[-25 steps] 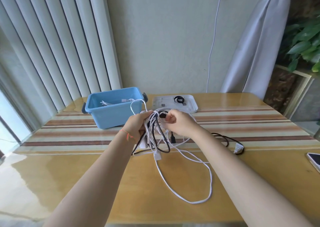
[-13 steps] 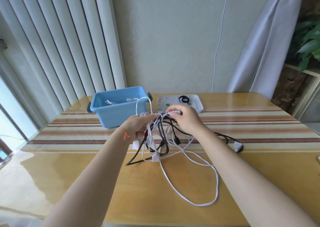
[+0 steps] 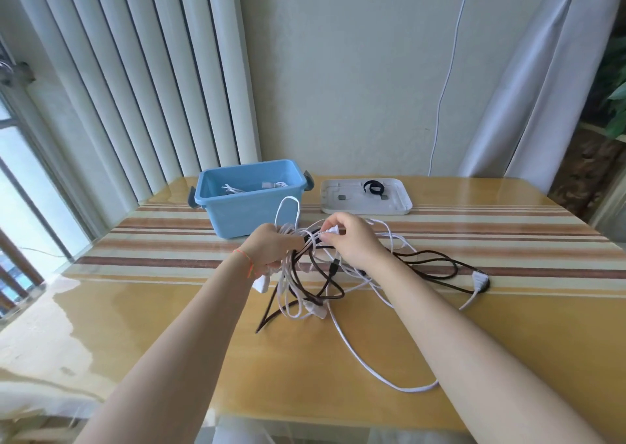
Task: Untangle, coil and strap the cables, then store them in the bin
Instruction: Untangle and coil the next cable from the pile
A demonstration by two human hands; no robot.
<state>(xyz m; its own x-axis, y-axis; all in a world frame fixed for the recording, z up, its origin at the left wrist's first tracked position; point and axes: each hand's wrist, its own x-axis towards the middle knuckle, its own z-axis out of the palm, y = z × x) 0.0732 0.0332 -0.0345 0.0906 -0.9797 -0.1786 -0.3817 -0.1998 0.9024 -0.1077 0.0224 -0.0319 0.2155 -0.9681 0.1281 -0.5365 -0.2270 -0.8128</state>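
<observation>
A tangle of white and black cables (image 3: 305, 284) hangs over the table's middle. My left hand (image 3: 271, 250) grips the bunch at its top, a white loop standing up above the fist. My right hand (image 3: 352, 240) pinches a white cable end just right of that bunch. One long white cable (image 3: 372, 369) trails toward the near edge, and a black cable (image 3: 437, 267) runs right to a white plug (image 3: 479, 279). The blue bin (image 3: 250, 213) stands behind my left hand with a white cable inside. A black strap (image 3: 372, 187) lies on the white lid (image 3: 396, 206).
The wooden table (image 3: 169, 325) carries a striped runner (image 3: 508, 237) across its far half. Vertical blinds (image 3: 135, 81) and a window are at the left, a curtain (image 3: 528, 87) at the right. A white cord (image 3: 447, 70) hangs down the wall from a socket.
My right hand has drawn a white cable end out of the bunch and lifted it slightly. The head camera has tilted upward, and the phone at the right edge is out of view.
</observation>
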